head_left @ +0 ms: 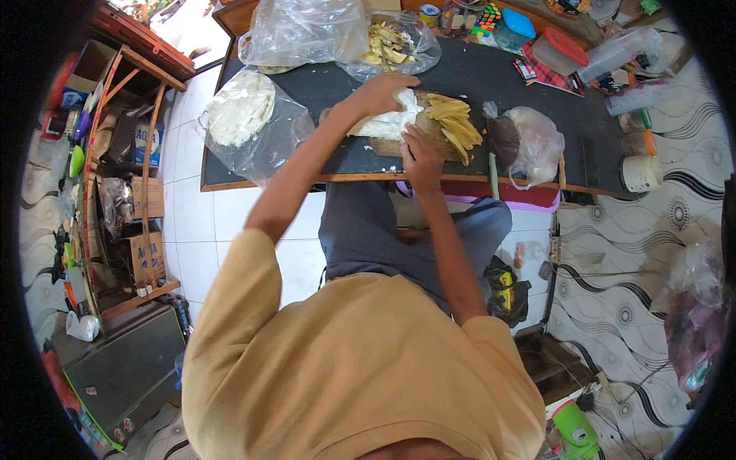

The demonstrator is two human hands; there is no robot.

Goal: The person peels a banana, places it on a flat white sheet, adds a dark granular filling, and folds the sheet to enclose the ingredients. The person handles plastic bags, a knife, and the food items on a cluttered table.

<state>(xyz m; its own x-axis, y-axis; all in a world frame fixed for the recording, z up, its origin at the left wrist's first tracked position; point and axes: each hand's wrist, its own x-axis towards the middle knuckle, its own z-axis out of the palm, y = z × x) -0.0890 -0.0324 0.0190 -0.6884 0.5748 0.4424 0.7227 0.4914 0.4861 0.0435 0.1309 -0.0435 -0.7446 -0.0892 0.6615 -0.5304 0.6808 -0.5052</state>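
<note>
A soft white wrapper sheet lies partly folded on a wooden board at the table's near side. My left hand reaches over its far edge, fingers bent to the right and gripping it. At the near right edge of the sheet, my right hand pinches it with curled fingers. Yellow banana-like slices are heaped on the board just right of the sheet. To the left, a stack of round white wrappers rests on clear plastic. What lies inside the folded sheet is hidden.
A large clear plastic bag and a bag of yellow peelings sit at the back. Right of the board is a knotted plastic bag. Lidded tubs and a puzzle cube crowd the far right. A wooden shelf stands left.
</note>
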